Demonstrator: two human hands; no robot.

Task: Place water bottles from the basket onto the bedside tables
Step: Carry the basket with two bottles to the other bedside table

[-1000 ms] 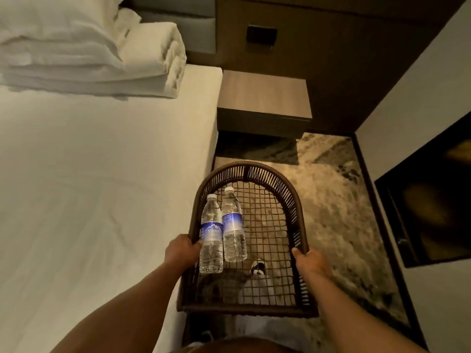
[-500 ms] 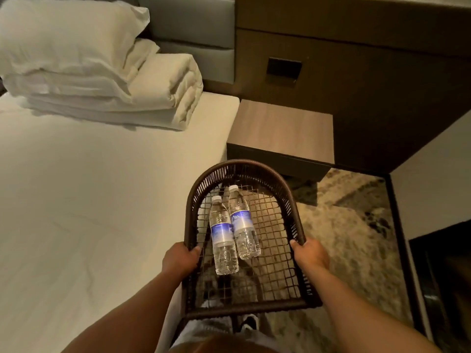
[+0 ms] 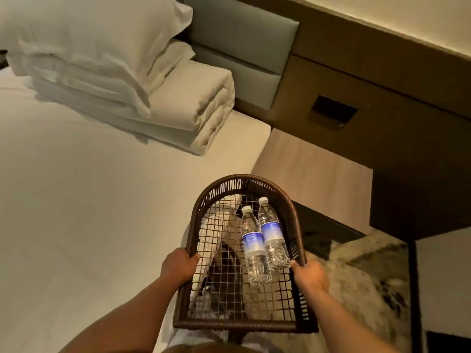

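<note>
Two water bottles lie side by side in the basket (image 3: 196, 217) I carry, touching along their length, caps pointing away from me toward the curved far rim. The left bottle (image 3: 253, 248) sits a little nearer to me than the right bottle (image 3: 272, 238); both are clear plastic with white caps and blue labels around the middle, and both rest on the open wire mesh of the basket floor, on its right half. My left hand (image 3: 178, 266) clasps the left rim of the basket, fingers curled over the dark woven edge, and my right hand (image 3: 309, 275) clasps the right rim in the same way, thumb on top, close to the base of the right bottle. The basket is dark brown, rounded at the far end and straight at the near end, and I hold it roughly level in front of me. Through the mesh I can see the edge of the bed and the floor below. The bed (image 3: 89, 212), covered in a plain white sheet, spreads out to my left, with a stack of pillows and a folded duvet (image 3: 102, 72) at its head against a grey padded headboard (image 3: 242, 47). The bedside table (image 3: 318, 179), a light wooden top fixed to a dark wall panel, stands just beyond the basket, to the right of the bed. A patterned carpet (image 3: 369, 276) covers the floor on my right.
</note>
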